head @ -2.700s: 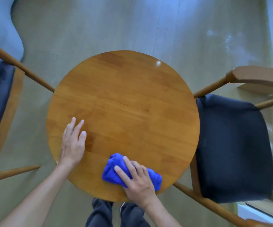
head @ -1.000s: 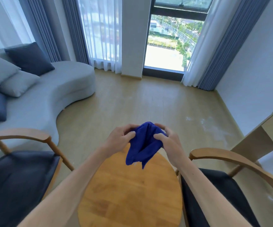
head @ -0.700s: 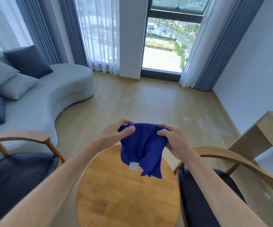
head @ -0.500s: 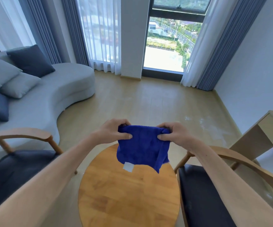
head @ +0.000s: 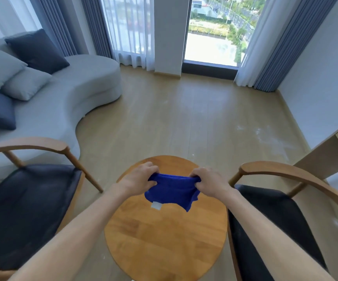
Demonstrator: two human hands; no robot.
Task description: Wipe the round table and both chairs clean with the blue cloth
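A wood floor [head: 164, 110] is filling most of the view, with a grey sofa [head: 67, 94] curving along the left and carrying dark and pale cushions [head: 36, 50]. Blue curtains [head: 297, 41] and sheers are flanking a window [head: 214, 29] at the far end. A pale desk [head: 330, 147] is showing at the right edge.

Two chairs are standing on either side of the table: the left chair [head: 22, 209] and the right chair [head: 275, 216], each with a curved wooden back rail and a dark seat pad. The round table [head: 164, 236] is sitting between them, just beside both seats, its wooden top bare.

Both forearms are reaching in from the bottom corners. The left hand [head: 137, 178] is pinching the cloth's upper left edge, fingers curled over it. The right hand [head: 208, 182] is doing the same at the upper right edge, so each grip is closed on fabric.

The cloth [head: 172, 189] is hanging stretched between the two hands, held in the air above the far half of the table and not touching it. A small white tag [head: 156, 205] is dangling from its lower edge.
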